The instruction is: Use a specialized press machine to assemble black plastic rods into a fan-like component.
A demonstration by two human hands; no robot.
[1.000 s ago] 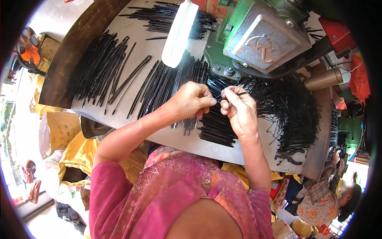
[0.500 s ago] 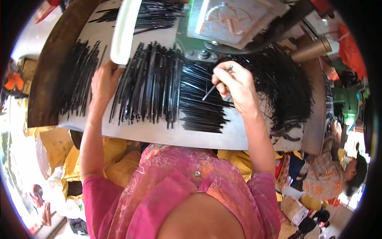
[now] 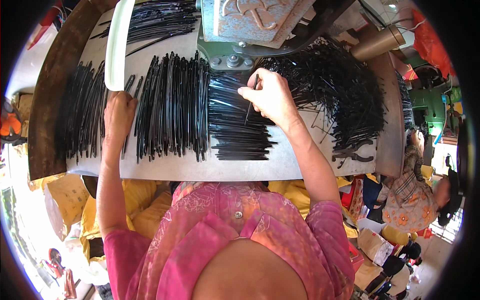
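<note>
My right hand [image 3: 272, 97] pinches a thin black rod [image 3: 248, 114], tilted above a stack of rods lying crosswise [image 3: 242, 145]. My left hand [image 3: 119, 114] is closed over the table between two rows of similar rods; a rod shows above and below it, but what its fingers hold is hidden. To its right, a broad row of rods [image 3: 172, 107] points away from me. Another row [image 3: 82, 115] lies to its left. A large tangled heap of black rods [image 3: 345, 95] covers the table's right side.
A green machine base with bolts [image 3: 232, 61] and a metal block with an umbrella relief [image 3: 252, 20] stand at the back. A white lamp [image 3: 116, 50] overhangs the left hand. Pliers [image 3: 354, 154] lie at the right. Raised brown edges [image 3: 47, 115] border the table. Another person [image 3: 410, 205] sits far right.
My view has shifted, so the table's contents appear further left. The rod in my right hand has turned more upright. My left hand stays closed between the rows.
</note>
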